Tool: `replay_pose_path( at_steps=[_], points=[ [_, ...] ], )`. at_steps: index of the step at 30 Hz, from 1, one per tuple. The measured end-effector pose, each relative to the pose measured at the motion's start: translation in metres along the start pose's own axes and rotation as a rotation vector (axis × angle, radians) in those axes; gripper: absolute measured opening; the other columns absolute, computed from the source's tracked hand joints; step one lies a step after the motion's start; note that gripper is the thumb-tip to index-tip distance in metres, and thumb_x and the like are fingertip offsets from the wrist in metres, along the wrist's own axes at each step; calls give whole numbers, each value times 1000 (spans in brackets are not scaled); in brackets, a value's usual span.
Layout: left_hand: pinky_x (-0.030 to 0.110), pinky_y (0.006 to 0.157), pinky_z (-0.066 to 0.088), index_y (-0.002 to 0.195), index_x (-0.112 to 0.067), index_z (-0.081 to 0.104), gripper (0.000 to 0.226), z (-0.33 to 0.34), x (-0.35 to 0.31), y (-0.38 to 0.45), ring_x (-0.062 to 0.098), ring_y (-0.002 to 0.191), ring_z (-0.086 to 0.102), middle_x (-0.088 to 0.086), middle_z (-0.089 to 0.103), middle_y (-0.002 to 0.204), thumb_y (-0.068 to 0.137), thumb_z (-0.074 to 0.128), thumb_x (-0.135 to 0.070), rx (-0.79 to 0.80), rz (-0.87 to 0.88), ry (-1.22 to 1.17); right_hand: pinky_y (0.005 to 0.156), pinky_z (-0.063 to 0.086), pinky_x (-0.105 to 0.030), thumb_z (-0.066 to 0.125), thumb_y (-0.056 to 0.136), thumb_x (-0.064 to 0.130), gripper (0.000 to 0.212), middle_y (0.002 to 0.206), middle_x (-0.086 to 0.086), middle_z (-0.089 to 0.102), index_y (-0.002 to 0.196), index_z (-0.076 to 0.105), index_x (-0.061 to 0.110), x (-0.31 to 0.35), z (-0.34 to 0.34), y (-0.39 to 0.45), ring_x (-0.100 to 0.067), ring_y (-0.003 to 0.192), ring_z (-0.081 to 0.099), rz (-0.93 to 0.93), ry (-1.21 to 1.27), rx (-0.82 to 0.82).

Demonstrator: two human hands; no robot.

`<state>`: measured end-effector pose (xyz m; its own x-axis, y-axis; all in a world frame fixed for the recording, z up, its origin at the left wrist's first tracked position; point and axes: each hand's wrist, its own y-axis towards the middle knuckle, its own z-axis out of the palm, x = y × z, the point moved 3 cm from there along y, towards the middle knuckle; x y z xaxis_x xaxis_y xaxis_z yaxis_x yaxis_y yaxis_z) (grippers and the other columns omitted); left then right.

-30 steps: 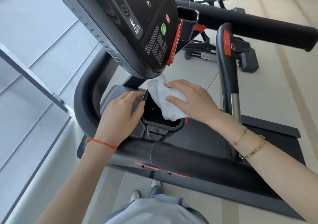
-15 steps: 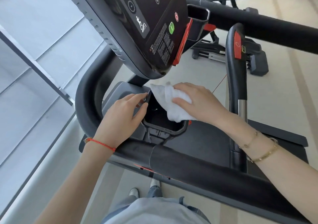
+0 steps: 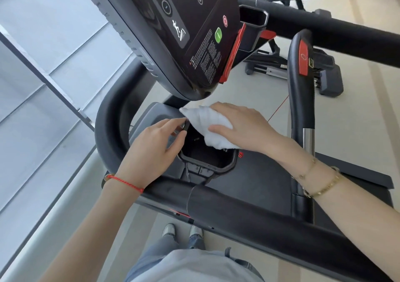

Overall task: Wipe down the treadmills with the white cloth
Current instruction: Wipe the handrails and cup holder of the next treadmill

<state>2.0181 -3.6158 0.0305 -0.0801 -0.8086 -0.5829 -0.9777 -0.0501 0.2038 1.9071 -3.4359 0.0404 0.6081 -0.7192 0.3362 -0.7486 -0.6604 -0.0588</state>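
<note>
I look down at a black treadmill; its console (image 3: 184, 28) tilts overhead and a thick front handrail (image 3: 249, 214) crosses below my arms. Under the console sits a black cup holder tray (image 3: 207, 164). My right hand (image 3: 242, 125) grips the bunched white cloth (image 3: 207, 128) and presses it against the tray's far upper rim. My left hand (image 3: 153, 149) holds the tray's left edge, thumb and fingers curled round it.
An upright black grip with a red button (image 3: 303, 56) rises right of my right hand. A second black rail (image 3: 335, 32) runs across the top right, with other gym machines (image 3: 292, 65) behind. A window wall (image 3: 43, 86) lies left. My shoes (image 3: 184, 230) stand on the floor.
The cloth and my right hand have slid up and left along the tray rim, toward the console. My left hand keeps its hold on the tray's left edge.
</note>
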Motion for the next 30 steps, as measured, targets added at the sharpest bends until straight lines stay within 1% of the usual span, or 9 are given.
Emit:
replay_pose_path(
  at_steps=[3,5,10,12,16,22,24,27,30],
  points=[
    [40,75,52,113,-13,64,21,0,2,1,18,85,61,-3,66,99,99,55,-25,4,17,16,74,39,-35,43,98,50,42,126,10,58,137,43,34,21,2,19,-25,103,59,-90,-161,-1],
    [38,76,52,114,-14,63,23,0,4,3,20,88,62,-3,66,100,99,53,-27,18,30,25,73,38,-34,42,98,51,41,121,11,58,137,43,38,19,3,14,-24,99,60,-29,-146,-14],
    [39,88,53,140,-23,51,42,-1,9,11,17,103,63,-5,63,121,101,46,-36,74,76,13,78,38,-34,45,100,41,36,118,5,56,135,45,33,5,8,-36,-23,101,56,282,166,-130],
    [42,87,52,143,-24,47,45,0,11,16,20,102,62,-5,61,120,100,45,-37,98,111,4,79,33,-31,43,101,40,41,126,4,50,141,36,34,12,16,-54,-21,105,51,405,275,-168],
    [37,85,51,147,-22,43,48,2,13,20,18,98,60,-5,59,118,100,48,-33,145,133,-39,88,31,-28,43,102,38,53,148,4,36,150,20,37,34,30,-74,-22,122,46,528,426,-259],
    [31,82,48,146,-19,45,47,3,15,21,19,98,59,0,62,118,100,53,-28,147,166,-74,76,34,-32,45,102,35,33,113,1,51,132,44,20,18,18,-45,-25,106,51,562,360,-212],
    [36,86,51,146,-19,45,48,3,15,20,19,102,60,0,62,119,100,52,-28,153,169,-98,78,35,-31,45,102,35,35,119,0,51,134,40,22,28,21,-56,-24,111,50,605,433,-249],
    [40,89,52,146,-18,45,48,4,16,22,19,104,61,0,62,120,99,52,-28,152,170,-121,90,33,-28,46,101,33,53,145,3,41,149,22,29,52,32,-84,-18,126,44,646,560,-320],
    [38,90,52,146,-18,45,48,5,17,23,19,106,60,0,61,122,99,52,-28,150,167,-124,90,32,-27,47,101,32,58,148,-1,40,151,18,26,53,33,-86,-18,124,45,642,549,-309]
  ],
)
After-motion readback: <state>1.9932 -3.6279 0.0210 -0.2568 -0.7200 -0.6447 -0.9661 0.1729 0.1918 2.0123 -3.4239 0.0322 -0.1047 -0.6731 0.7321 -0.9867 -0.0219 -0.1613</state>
